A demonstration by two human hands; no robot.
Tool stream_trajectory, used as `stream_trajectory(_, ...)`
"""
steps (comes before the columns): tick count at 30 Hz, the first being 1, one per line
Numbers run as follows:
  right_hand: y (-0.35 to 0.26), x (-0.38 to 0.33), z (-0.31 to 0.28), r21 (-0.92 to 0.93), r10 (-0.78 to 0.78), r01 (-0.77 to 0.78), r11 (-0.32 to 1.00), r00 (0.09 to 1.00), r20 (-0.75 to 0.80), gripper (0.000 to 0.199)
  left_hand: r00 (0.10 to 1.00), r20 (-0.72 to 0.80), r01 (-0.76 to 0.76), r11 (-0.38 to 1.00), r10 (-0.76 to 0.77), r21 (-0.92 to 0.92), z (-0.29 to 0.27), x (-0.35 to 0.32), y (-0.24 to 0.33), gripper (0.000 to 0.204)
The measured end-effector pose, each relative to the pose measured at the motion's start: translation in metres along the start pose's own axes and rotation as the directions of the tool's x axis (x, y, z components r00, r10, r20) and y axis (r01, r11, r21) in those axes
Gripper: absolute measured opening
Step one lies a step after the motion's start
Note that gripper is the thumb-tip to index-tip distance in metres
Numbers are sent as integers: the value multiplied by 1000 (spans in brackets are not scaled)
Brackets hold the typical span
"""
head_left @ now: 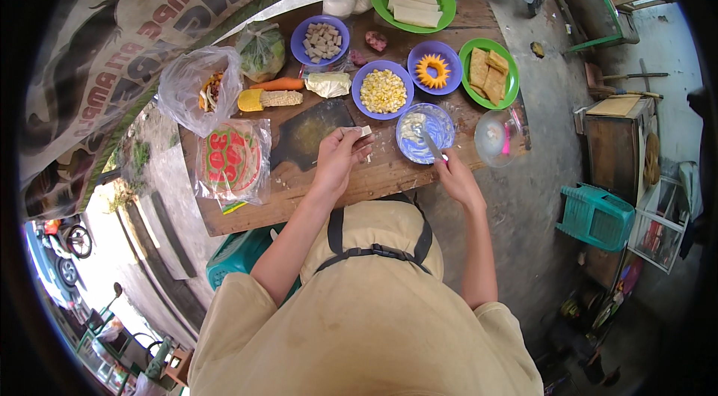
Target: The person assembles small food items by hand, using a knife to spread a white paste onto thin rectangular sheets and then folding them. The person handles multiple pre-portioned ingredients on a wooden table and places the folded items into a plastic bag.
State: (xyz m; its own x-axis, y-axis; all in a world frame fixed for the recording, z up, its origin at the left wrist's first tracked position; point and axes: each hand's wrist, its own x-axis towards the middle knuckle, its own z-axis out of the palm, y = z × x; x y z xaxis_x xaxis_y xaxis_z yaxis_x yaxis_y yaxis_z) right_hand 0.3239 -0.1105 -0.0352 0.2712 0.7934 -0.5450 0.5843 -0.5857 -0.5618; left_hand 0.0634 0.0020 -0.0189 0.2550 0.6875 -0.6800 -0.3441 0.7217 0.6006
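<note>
Small pale block [364, 131], just left of the paste bowl [446, 123], raised over the bench [292, 190]. Left hand [341, 157] has it pinched; thumb and fingers closed down to the block's thickness.

Right hand [457, 177] at the near right side of the paste bowl, fingers wrapped round the handle of a metal utensil [431, 144]. Its far end is in the bowl, by the white paste [412, 126]; blade or spoon, can't tell.

Step in hand, my reading: taking up paste to spread on the block. Next move probably calls for a modest load on the utensil and a steady, light pinch, the block offering little to grip.

Outward from the paste bowl: corn kernels [383, 92] in a purple bowl, beyond it and slightly left; orange scalloped ring [444, 71] in another, straight beyond. Tan slabs [480, 71] on a green plate, beyond and right. Translucent container [492, 138] to the right. Dark board [308, 134] well left, past the left hand.
</note>
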Motion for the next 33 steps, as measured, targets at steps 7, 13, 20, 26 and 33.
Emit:
stream_trajectory(7, 2, 55, 17, -318, 44, -18, 948, 996, 73, 39, 1000, -25, -16, 1000, 16, -5, -4, 3, 10, 13)
stream_trajectory(13, 8, 63, 24, -347, 75, -73, 935, 997, -9, 38, 998, -52, -22, 1000, 21, -17, -8, 4, 12, 13)
stream_trajectory(20, 7, 63, 31, -309, -34, 12, 951, 997, -68, 35, 999, -29, -26, 1000, 26, 0, -7, 5, 12, 15)
stream_trajectory(26, 16, 68, 48, -157, -71, 44, 987, 982, -176, 35, 999, -22, -32, 999, 32, -1, -8, 5, 10, 16)
stream_trajectory(33, 24, 63, 48, 37, -58, 66, 997, 981, -186, 36, 1000, -11, -16, 1000, 16, -7, -10, 4, 10, 14)
